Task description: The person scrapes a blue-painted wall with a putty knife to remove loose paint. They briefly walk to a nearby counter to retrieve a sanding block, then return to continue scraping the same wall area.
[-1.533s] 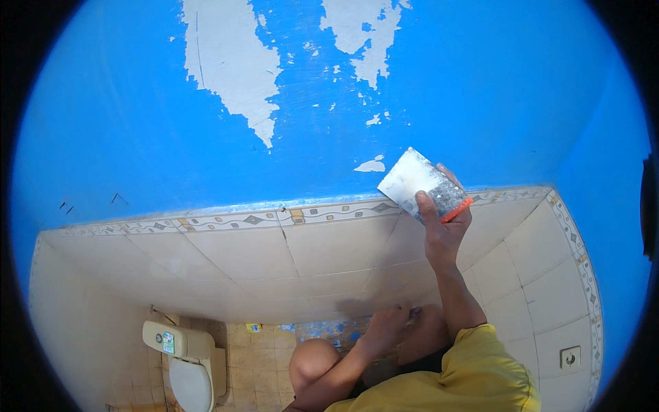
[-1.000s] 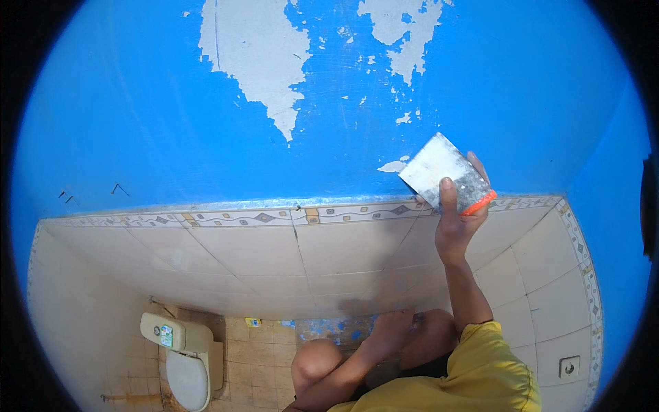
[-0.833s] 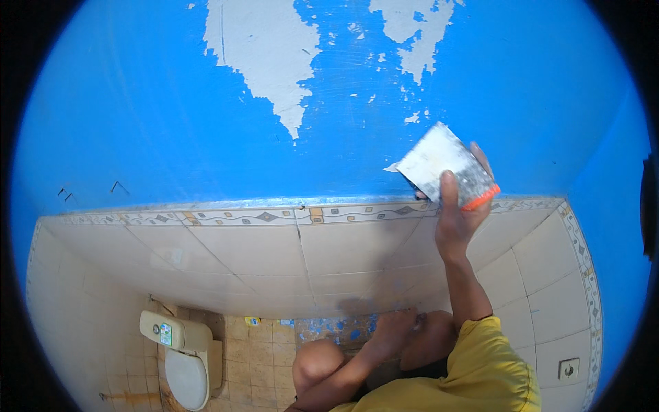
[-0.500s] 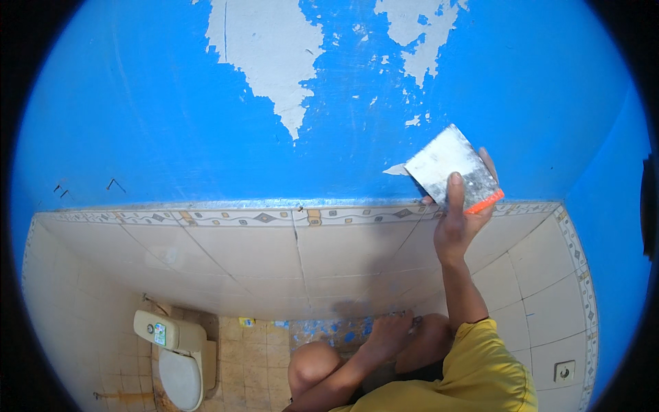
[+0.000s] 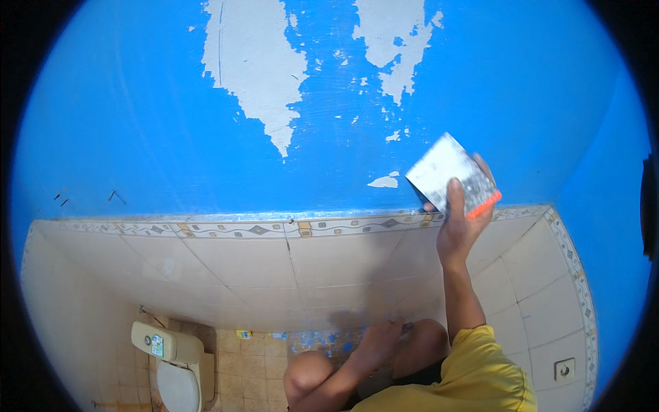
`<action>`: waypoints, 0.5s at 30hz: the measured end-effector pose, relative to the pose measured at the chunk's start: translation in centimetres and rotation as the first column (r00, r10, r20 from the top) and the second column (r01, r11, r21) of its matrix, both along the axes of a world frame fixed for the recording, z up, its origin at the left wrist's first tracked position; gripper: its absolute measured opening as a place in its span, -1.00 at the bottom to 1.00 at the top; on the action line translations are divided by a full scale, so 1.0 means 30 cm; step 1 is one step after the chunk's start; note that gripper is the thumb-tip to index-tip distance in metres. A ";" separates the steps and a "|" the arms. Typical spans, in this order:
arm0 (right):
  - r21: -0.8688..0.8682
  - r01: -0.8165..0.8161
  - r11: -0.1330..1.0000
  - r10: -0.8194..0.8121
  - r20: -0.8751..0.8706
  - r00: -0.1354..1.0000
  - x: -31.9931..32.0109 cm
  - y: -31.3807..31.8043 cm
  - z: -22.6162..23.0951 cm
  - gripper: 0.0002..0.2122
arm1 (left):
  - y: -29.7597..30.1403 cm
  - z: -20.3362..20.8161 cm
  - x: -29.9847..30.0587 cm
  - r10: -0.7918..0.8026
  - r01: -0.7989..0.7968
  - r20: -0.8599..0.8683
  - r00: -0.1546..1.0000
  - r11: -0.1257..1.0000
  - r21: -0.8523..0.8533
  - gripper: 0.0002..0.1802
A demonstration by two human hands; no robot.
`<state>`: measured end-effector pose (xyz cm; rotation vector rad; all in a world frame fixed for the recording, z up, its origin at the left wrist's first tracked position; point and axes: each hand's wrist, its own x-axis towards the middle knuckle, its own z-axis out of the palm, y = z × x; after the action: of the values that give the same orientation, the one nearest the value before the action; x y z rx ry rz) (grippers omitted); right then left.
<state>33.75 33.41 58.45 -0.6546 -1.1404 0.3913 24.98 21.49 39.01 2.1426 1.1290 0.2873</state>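
**Scraper held at the blue wall above the tile border**

The right hand [image 5: 458, 226] is raised and clamped on a wide scraper [image 5: 449, 173], thumb pressed across the face of its pale, speckled blade and fingers wrapped behind; an orange strip marks the handle end by the palm. The blade sits at the lower edge of the blue painted wall [image 5: 137, 123], just above the patterned tile border [image 5: 254, 228], with its upper-left corner near a small bare patch [image 5: 384, 182] where the paint is gone. Larger bare patches [image 5: 250, 62] show pale plaster toward the wall's upper edge.

The left hand [image 5: 379, 338] is low, resting on the person's knee [image 5: 422, 336] with fingers curled together; whether it holds anything cannot be told. Cream wall tiles [image 5: 274, 268] run below the border. A toilet [image 5: 171, 364] stands on the floor at the lower left, and a wall socket [image 5: 564, 371] sits at the lower right.
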 end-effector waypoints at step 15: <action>0.092 -0.138 0.986 0.120 0.178 0.977 -0.076 0.007 0.116 -0.60 | -0.009 0.032 0.011 -0.014 0.013 -0.028 1.000 1.000 -0.024 -0.42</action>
<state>31.48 33.61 61.94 -0.5322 -1.3635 0.3884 25.32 21.22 39.95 2.1390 1.1284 0.2373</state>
